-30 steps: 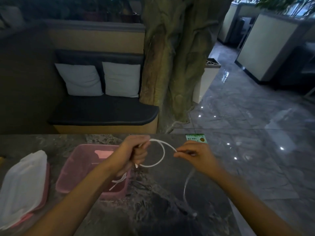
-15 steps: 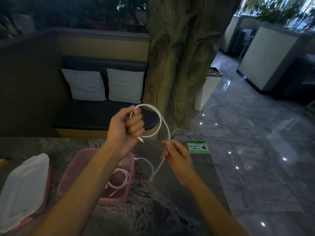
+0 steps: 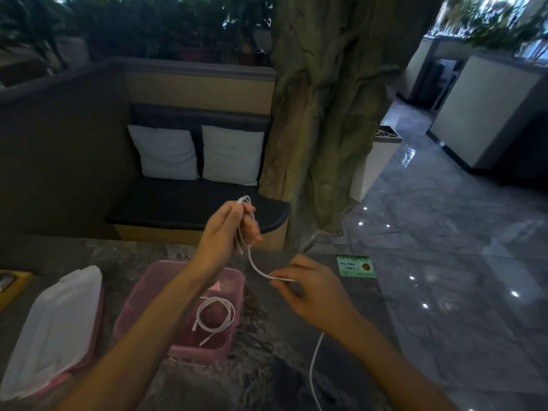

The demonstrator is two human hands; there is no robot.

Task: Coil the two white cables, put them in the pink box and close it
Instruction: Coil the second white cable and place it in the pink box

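Observation:
My left hand (image 3: 229,229) is raised above the pink box (image 3: 139,295) and grips several loops of a white cable (image 3: 255,266). That cable runs down to my right hand (image 3: 308,287), which pinches it lower and to the right; its free tail hangs down past my right wrist to the table. A second white cable (image 3: 215,317) lies coiled inside the open pink box. The box's whitish lid (image 3: 56,324) lies on the table to the left of the box.
The hands work over a dark marble table (image 3: 267,375). A small green card (image 3: 355,266) lies near its far right edge. Beyond the table stand a dark bench with two pale cushions (image 3: 195,155) and a thick tree trunk (image 3: 323,120).
The wide loop in my left hand has been drawn tight into the bundle. My right hand slid down and to the right along the cable.

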